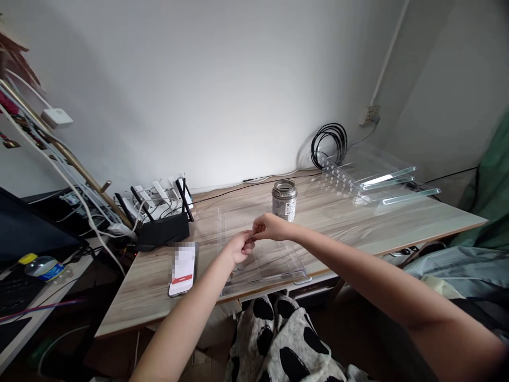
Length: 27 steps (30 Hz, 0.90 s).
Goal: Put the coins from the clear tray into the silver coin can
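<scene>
My left hand [240, 247] and my right hand [269, 227] meet at the fingertips above a clear plastic tray [274, 274] on the wooden desk. The fingers of both hands are pinched together. Whatever lies between them is too small to make out. Beneath my left hand, a few small pale pieces [237, 267] lie in the tray. Just behind my right hand stands a metal can [284, 200] with a white label and an opening at its top.
A phone [183, 269] lies on the desk [139, 297] at the left, before a black router [164, 231] with antennas. Clear stacked panels [369, 175] and a coiled black cable [329, 146] are at the back right. A yellow-capped bottle [46, 268] lies far left.
</scene>
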Available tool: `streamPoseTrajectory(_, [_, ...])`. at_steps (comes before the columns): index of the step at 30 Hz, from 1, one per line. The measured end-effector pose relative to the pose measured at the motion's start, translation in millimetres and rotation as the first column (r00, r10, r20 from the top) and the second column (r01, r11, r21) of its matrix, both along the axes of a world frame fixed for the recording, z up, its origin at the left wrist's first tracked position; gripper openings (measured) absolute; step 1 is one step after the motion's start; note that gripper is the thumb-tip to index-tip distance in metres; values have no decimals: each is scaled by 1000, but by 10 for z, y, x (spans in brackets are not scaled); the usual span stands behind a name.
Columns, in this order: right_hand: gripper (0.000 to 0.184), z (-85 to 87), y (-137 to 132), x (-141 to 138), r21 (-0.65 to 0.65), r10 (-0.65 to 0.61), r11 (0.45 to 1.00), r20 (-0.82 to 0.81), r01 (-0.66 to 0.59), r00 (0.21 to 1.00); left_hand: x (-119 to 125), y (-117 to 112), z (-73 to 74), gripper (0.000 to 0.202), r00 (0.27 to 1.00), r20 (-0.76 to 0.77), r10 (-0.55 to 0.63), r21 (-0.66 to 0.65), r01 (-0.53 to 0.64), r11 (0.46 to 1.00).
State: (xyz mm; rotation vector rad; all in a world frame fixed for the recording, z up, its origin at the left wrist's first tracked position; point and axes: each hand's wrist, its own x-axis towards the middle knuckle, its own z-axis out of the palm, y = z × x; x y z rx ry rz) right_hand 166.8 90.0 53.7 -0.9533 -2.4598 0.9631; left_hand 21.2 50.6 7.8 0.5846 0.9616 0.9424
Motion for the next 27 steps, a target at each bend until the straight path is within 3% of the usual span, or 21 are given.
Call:
streamPoseTrajectory(6, [22,-123,289,-247,-231,-183,963,-188,138,965,-57,282,126,22,984,149,96,-40,-91,995])
streamPoseTrajectory(9, [22,-210,353,-373,-246,-222,957,-276,154,935,-91,394,136,23,978,188,86,-74,-73,995])
streamPoseTrajectory(12, [17,-210,355,-457,-104,-248,968,-280,227,928,-92,492,139,24,979,197,59,-111,-38,993])
streamPoseTrajectory(15, [16,-55,405,-321,112,-299,934,-271,338,915,-109,552,132,23,977,207,61,-105,-40,994])
streamPoseTrajectory(17, [19,104,506,-80,248,-394,858,-246,450,886,-138,567,111,19,974,211,76,-88,-59,994])
streamPoseTrajectory(20, [22,316,735,359,415,-658,647,-120,640,743,-185,567,59,14,973,206,102,-66,-90,994])
streamPoseTrajectory(21, [22,362,815,483,453,-712,607,-55,653,700,-196,564,40,12,973,202,110,-58,-100,993])
streamPoseTrajectory(22, [22,393,889,584,483,-740,592,9,645,673,-206,561,22,11,973,197,118,-49,-110,993])
streamPoseTrajectory(27, [21,394,1120,772,513,-707,653,150,557,691,-222,540,-45,14,976,161,145,13,-149,989])
